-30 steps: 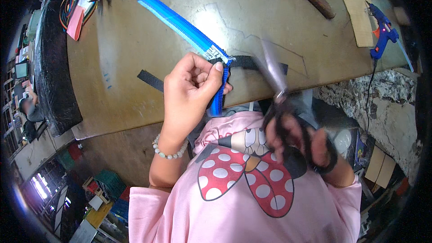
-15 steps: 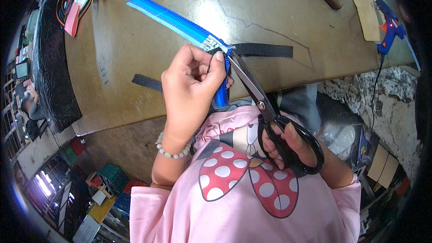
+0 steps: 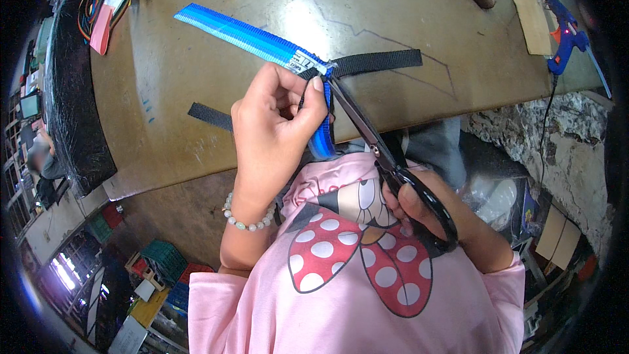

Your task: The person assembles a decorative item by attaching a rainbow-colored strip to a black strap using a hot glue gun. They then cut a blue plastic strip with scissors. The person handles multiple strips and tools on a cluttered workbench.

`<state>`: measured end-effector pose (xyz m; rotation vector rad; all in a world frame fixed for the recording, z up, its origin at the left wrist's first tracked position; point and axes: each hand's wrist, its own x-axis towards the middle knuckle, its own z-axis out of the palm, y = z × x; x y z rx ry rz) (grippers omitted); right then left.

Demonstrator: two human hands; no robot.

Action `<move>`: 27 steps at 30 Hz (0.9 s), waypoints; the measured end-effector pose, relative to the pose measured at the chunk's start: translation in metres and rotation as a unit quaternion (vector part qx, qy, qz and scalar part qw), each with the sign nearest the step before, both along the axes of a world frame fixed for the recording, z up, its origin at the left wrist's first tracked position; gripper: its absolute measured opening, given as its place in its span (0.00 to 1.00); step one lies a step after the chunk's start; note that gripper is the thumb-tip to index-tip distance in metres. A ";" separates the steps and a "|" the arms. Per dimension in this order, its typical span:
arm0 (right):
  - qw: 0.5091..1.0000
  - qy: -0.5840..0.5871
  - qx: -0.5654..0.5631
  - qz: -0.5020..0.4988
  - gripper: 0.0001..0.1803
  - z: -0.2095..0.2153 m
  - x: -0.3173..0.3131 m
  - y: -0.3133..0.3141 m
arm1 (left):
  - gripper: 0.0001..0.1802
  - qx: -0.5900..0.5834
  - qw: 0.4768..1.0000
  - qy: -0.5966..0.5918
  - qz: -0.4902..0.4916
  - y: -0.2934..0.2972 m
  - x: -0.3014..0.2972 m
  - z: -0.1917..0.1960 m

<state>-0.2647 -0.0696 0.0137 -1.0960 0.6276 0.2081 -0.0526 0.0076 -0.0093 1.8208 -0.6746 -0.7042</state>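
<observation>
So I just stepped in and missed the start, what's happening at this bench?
A person in a pink shirt is working on webbing at the edge of a brown worktable. Their left hand pinches a blue webbing strap where it meets a black strap. Their right hand holds black-handled scissors, blade tips at that spot. A blue glue gun lies at the far right.
</observation>
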 end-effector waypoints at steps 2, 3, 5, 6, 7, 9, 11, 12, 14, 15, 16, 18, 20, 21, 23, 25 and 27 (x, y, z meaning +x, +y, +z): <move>0.998 -0.008 -0.066 0.005 0.23 0.000 0.002 -0.001 | 0.11 0.001 1.000 0.004 0.006 0.002 -0.001 -0.001; 0.996 0.006 -0.086 0.011 0.22 0.001 0.003 -0.003 | 0.11 -0.002 1.000 -0.003 0.002 0.002 0.000 -0.002; 0.997 0.019 -0.071 0.015 0.22 0.003 0.004 -0.007 | 0.12 -0.008 1.000 -0.014 -0.004 0.003 0.001 -0.004; 0.999 0.017 -0.037 0.012 0.23 0.004 0.004 -0.011 | 0.12 -0.012 1.000 -0.019 -0.010 0.003 0.002 -0.005; 0.999 0.033 0.001 0.014 0.23 0.006 0.004 -0.015 | 0.12 -0.016 1.000 -0.020 -0.013 0.003 0.003 -0.006; 0.997 0.077 0.019 0.023 0.24 0.011 0.002 -0.022 | 0.12 -0.019 0.999 -0.024 -0.021 0.004 0.005 -0.007; 0.995 0.099 0.015 0.022 0.27 0.017 0.002 -0.027 | 0.12 -0.015 0.999 -0.025 -0.031 0.005 0.006 -0.007; 0.995 0.097 -0.012 0.027 0.28 0.018 0.002 -0.028 | 0.12 -0.013 0.999 -0.033 -0.037 0.005 0.006 -0.007; 0.988 0.134 -0.039 0.066 0.29 0.020 0.004 -0.031 | 0.12 -0.009 0.998 -0.037 -0.041 0.006 0.007 -0.007; 0.992 0.103 -0.051 0.056 0.29 0.020 0.004 -0.030 | 0.12 -0.011 0.998 -0.037 -0.042 0.006 0.007 -0.007; 0.992 0.093 -0.065 0.050 0.30 0.019 0.005 -0.030 | 0.12 -0.014 0.999 -0.034 -0.040 0.006 0.006 -0.007; 0.991 0.089 -0.081 0.058 0.30 0.017 0.004 -0.030 | 0.12 -0.017 0.999 -0.030 -0.037 0.005 0.006 -0.007; 0.987 0.101 -0.085 0.086 0.30 0.013 0.001 -0.030 | 0.12 -0.014 0.999 -0.025 -0.032 0.005 0.006 -0.007; 0.988 0.080 -0.103 0.081 0.29 0.011 -0.001 -0.029 | 0.12 -0.007 0.999 -0.014 -0.032 0.005 0.007 -0.006; 0.986 0.050 -0.136 0.080 0.28 0.008 -0.005 -0.027 | 0.11 0.005 0.999 0.019 -0.029 0.006 0.009 -0.004; 0.987 0.002 -0.159 0.032 0.24 0.010 -0.006 -0.023 | 0.10 0.007 0.999 0.034 -0.032 0.006 0.010 -0.002; 0.981 -0.004 -0.194 -0.020 0.20 0.014 -0.002 -0.021 | 0.09 0.006 0.998 0.055 -0.035 0.006 0.010 -0.001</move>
